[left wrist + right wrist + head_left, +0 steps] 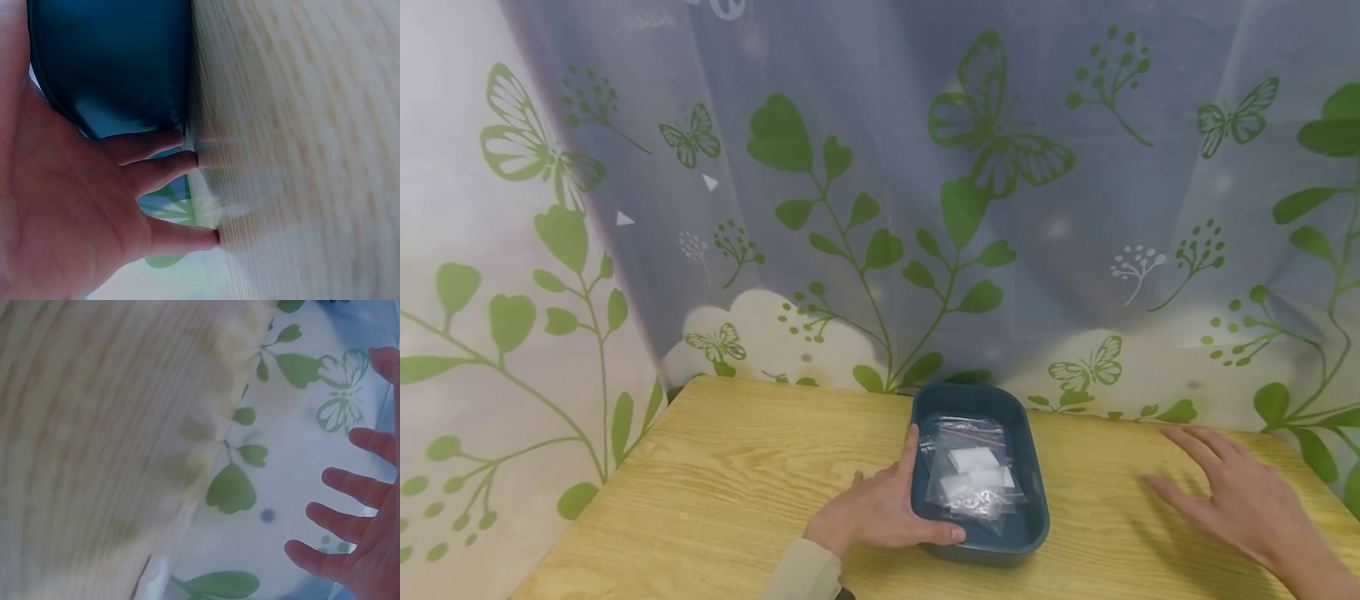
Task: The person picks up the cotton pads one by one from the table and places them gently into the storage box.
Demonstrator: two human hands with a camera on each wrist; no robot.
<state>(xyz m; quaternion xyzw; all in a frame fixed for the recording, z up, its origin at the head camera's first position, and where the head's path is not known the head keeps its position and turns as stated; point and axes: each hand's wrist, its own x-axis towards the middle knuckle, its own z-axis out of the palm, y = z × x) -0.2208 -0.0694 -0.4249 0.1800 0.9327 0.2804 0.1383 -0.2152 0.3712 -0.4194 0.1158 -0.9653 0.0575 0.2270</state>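
My left hand (880, 510) is against the dark blue tray (1033, 467), at its left long wall: the thumb lies along the near corner of the rim, the forefinger reaches up along the left rim, and the other fingers rest on the wooden table (715, 467) beside the wall. The fingers are nearly straight, so I am touching and steadying the tray rather than clasping it. The tray runs lengthwise away from me, its far short end close to the leaf-patterned curtain (880, 192). Inside it, toward the near half, lies a small heap of clear plastic bags (973, 479) with white pieces in them, just right of my left fingertips across the wall. My right hand (1232, 492) is flat and spread, fingers straight, holding nothing, low over the table well to the right of the tray; whether it touches the wood I cannot tell. So the left hand is much the nearer to the bags, and they lie to its right.
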